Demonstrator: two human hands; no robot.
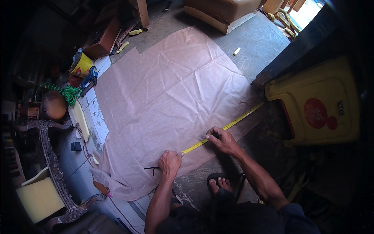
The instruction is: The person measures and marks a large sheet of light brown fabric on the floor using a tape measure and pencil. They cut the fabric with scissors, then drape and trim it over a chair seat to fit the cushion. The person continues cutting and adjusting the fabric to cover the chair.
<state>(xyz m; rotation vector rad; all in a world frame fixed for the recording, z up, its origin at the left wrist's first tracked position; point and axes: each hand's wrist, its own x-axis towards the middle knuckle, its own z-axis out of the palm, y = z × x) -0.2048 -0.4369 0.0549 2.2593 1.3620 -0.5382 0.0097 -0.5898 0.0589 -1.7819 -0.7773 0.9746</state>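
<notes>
A large sheet of pale pinkish-beige cloth (156, 93), creased in places, lies spread over the floor. Along its near right edge runs a yellow tape measure (243, 116), stretched slantwise from lower left to upper right. My left hand (170, 162) is closed on the tape's lower left end, thumb and fingers pressed at the cloth. Farther along, my right hand (223, 141) rests against the tape with its fingers pinched round a short, dark, pen-like thing (214, 136). Beside my left hand, a thin black cord (152, 169) lies on the cloth.
Left of the cloth are a blue staple gun (90, 79), a green coiled hose (71, 94), a yellow bucket (82, 65), a carved wooden frame (48, 156) and a foam block (40, 199). A yellow plastic stool (315, 105) stands right; a brown upholstered piece (222, 11) stands beyond.
</notes>
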